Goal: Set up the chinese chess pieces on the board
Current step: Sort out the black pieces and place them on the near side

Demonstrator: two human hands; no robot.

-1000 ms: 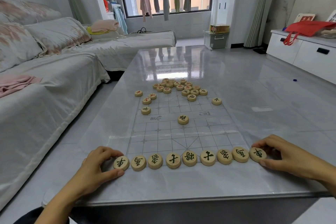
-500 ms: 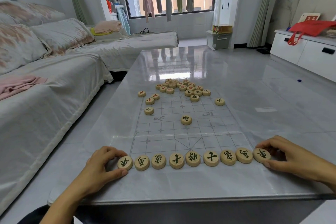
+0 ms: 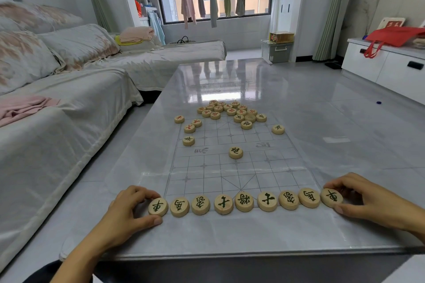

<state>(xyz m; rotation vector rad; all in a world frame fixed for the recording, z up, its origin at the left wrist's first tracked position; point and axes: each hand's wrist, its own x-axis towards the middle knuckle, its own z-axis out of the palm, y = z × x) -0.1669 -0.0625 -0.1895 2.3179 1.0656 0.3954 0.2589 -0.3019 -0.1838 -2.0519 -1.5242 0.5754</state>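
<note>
A clear chess board sheet [image 3: 271, 167] lies on the grey table. Along its near edge runs a row of several round wooden pieces with dark green characters. My left hand [image 3: 124, 213] pinches the leftmost piece [image 3: 158, 207] between thumb and fingers. My right hand [image 3: 365, 200] pinches the rightmost piece [image 3: 331, 197] the same way. One green piece [image 3: 235, 152] sits alone near the board's middle. A heap of pieces [image 3: 230, 111], mostly red-lettered, lies at the far end, with a few strays [image 3: 189, 140] on the left and one stray piece [image 3: 278, 129] on the right.
The glossy table [image 3: 230, 234] ends just below my wrists. A covered sofa [image 3: 57, 103] runs along the left side. A white cabinet [image 3: 391, 64] with a red bag stands at the far right.
Both hands stay on the end pieces of the row. The view has shifted slightly; the row looks a little straighter and more evenly lined up.
</note>
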